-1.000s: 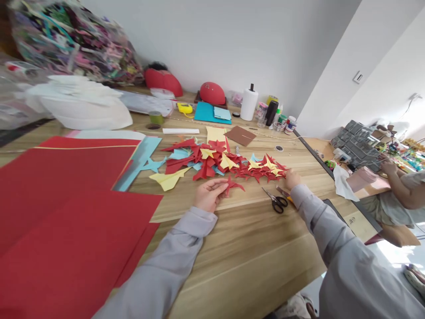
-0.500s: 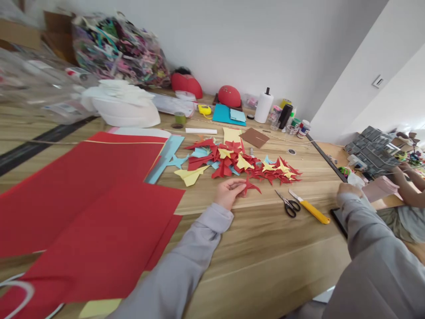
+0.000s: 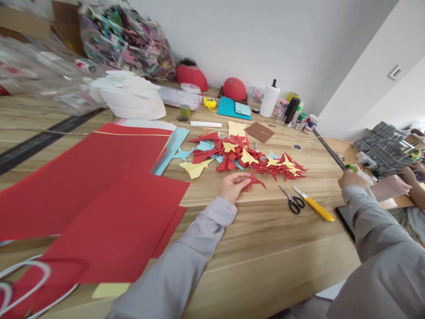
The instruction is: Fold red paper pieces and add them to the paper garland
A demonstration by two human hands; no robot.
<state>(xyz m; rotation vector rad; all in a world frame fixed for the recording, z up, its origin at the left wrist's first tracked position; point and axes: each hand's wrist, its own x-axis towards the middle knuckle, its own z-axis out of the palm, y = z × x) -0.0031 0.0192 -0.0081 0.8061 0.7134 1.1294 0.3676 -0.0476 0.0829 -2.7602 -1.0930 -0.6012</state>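
Observation:
My left hand [image 3: 232, 187] rests just in front of a pile of folded paper, its thumb and fingers pinching a red folded paper star [image 3: 254, 182] with pointed arms. Behind it spreads the pile of red, yellow and blue folded paper pieces [image 3: 229, 157]. A yellow folded paper plane [image 3: 195, 168] lies left of the pile. Far to the right, my right hand [image 3: 353, 178] reaches out with its back to me and looks closed. Something white and green shows beside it, and I cannot make out whether it is held. Black-handled scissors [image 3: 295, 204] and a yellow utility knife [image 3: 315, 206] lie between the hands.
Large red paper sheets [image 3: 109, 226] cover the left side, with a white cable [image 3: 43, 270] over their near corner. A dark flat tablet-like object [image 3: 345, 219] lies below my right hand. Along the wall stand a white roll [image 3: 270, 101] and several bottles. Another person sits at right.
The view has shifted slightly, moving the table items up and to the right. My right hand has reached a little farther forward. My left hand keeps its pinch on the red paper star.

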